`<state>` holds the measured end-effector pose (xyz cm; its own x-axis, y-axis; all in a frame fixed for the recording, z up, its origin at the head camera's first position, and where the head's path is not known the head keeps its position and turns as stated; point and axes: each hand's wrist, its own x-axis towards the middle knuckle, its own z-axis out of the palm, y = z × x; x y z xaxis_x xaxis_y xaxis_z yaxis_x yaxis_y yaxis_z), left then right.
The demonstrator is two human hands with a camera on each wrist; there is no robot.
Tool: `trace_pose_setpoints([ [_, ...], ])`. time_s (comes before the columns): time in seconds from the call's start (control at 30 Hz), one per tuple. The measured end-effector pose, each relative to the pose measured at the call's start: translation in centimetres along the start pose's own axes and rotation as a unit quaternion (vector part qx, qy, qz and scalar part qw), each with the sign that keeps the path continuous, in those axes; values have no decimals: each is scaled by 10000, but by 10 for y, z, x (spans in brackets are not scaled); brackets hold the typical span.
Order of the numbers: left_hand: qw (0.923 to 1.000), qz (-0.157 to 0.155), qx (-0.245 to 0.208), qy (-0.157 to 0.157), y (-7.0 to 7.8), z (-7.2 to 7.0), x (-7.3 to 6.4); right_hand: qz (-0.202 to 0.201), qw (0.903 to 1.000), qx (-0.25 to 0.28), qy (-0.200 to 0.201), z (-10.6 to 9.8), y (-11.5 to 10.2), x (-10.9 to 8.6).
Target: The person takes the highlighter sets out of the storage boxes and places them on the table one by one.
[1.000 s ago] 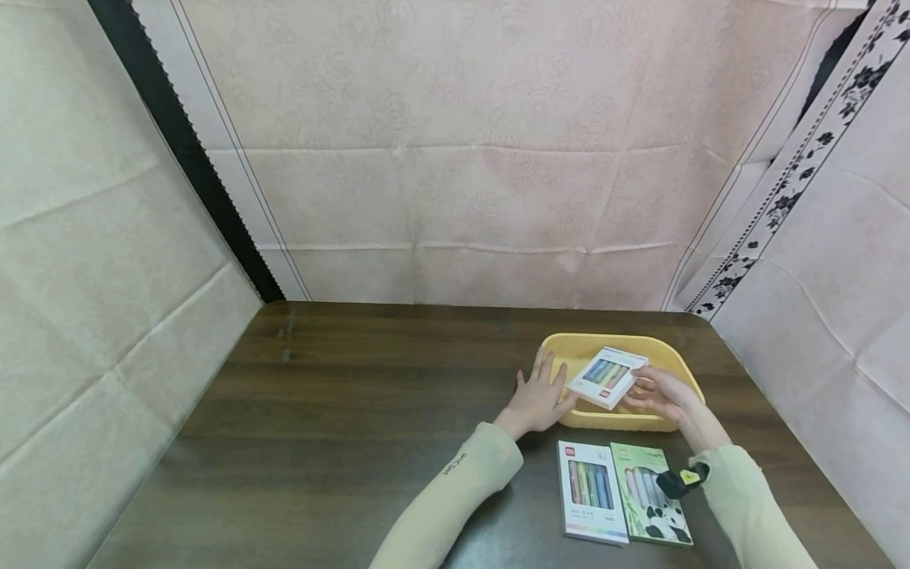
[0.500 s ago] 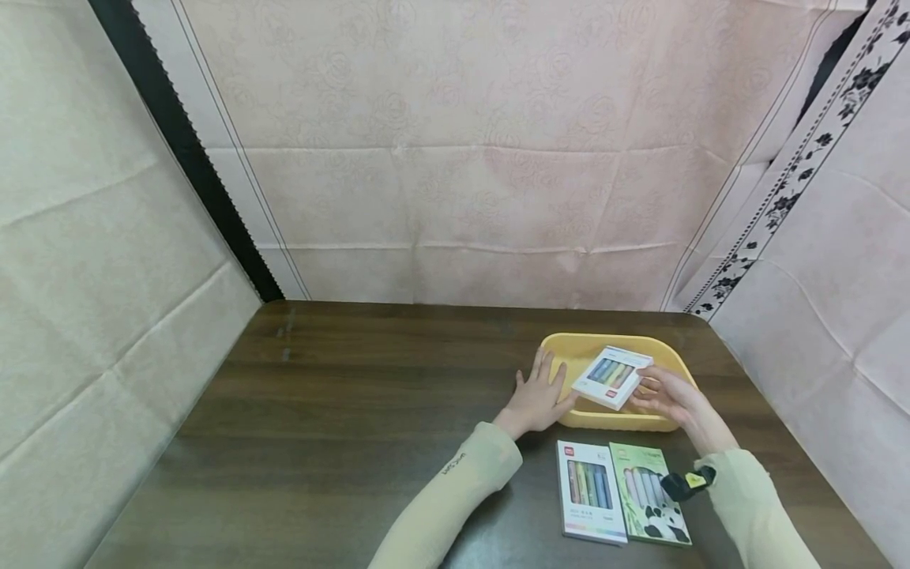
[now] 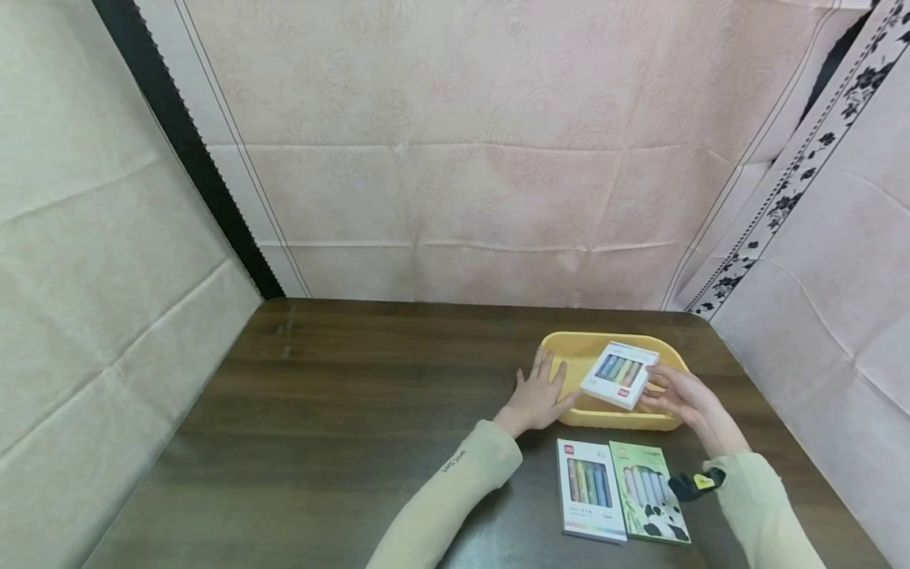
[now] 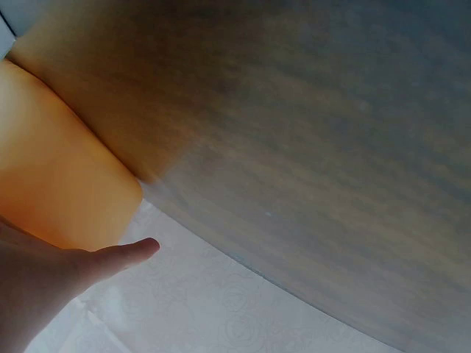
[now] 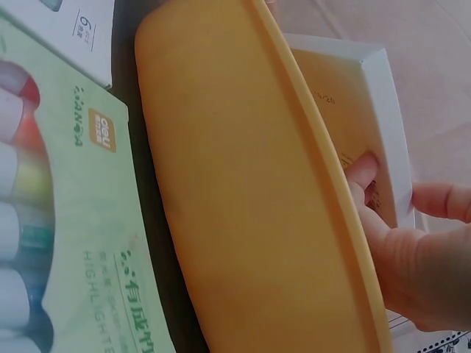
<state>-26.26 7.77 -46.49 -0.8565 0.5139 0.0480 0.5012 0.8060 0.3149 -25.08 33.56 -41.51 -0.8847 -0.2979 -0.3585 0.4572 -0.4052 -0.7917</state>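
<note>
In the head view my right hand [image 3: 684,397] pinches a small white box [image 3: 620,375] by its right edge. Through its window show pastel and blue pens. The box is tilted above the yellow plastic basket [image 3: 618,421]. From the right wrist, the box's underside [image 5: 335,95] appears beyond the basket wall [image 5: 243,184], with thumb and fingers of the right hand [image 5: 423,265] gripping its edge. My left hand [image 3: 538,401] touches the basket's left side, fingers straight and spread. Only part of that hand [image 4: 51,276] shows in the left wrist view.
On the brown wooden table [image 3: 355,442], in front of the basket, lie a larger white pen box [image 3: 590,510] and, on its right, a green highlighter box [image 3: 645,454] with pandas. Pale cloth [image 3: 462,197] hangs behind the table and along both sides.
My right hand has shifted a little to the right, carrying the small white box with it. The left hand stays at the basket's left side.
</note>
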Motion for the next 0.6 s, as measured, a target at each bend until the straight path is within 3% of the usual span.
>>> trace_pose_setpoints([
  [0.6, 10000, 4, -2, 6, 0, -1, -1, -200, 9978, -472, -431, -6, -1, -15],
])
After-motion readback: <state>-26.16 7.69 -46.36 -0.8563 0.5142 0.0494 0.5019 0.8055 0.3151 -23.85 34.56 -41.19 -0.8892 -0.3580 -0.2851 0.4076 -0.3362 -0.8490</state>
